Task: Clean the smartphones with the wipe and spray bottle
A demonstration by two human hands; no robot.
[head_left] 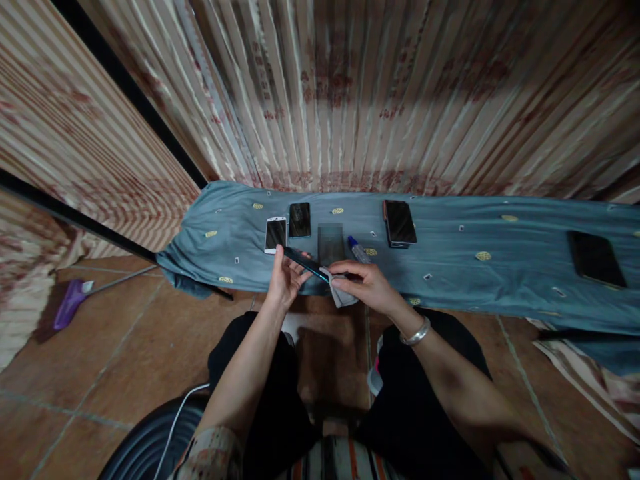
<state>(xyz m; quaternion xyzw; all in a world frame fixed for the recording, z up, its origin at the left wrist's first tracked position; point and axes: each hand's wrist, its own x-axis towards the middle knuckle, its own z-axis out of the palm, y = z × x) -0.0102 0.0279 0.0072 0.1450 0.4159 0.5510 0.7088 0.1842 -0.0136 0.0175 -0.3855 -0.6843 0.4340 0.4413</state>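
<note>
Two hands meet just past the near edge of the surface. Left hand (284,280) grips a dark phone (306,263) by its lower end, phone tilted w/ its thin edge showing, held in the air above the near edge. Right hand (367,285) is closed on a small pale cloth (340,293), fingers pressing it against the phone's right end; a silver bangle (416,333) sits on that wrist.

Surface is covered w/ a blue-grey cloth (500,273) dotted w/ yellow marks, hanging over the near edge. Just beyond the hands, approx mid-surface: a white-framed phone (276,234) and a black phone (300,219) side by side, nearly touching, towards the left end. Next to them a dark flat rectangle (331,243), looks like a glass sheet, can't tell for sure. A small bottle w/ blue cap (358,249) lies just right of it, close to the right hand. Further right a larger dark phone (399,223) near the far edge; well apart, near the right end, another dark device (597,259).

Nothing lies between the hands and the near edge. Striped curtain (380,93) hangs behind the far edge. On the tiled floor (125,347) at left lies a purple tool head w/ handle (70,303). White cable (176,413) runs by the left knee.
</note>
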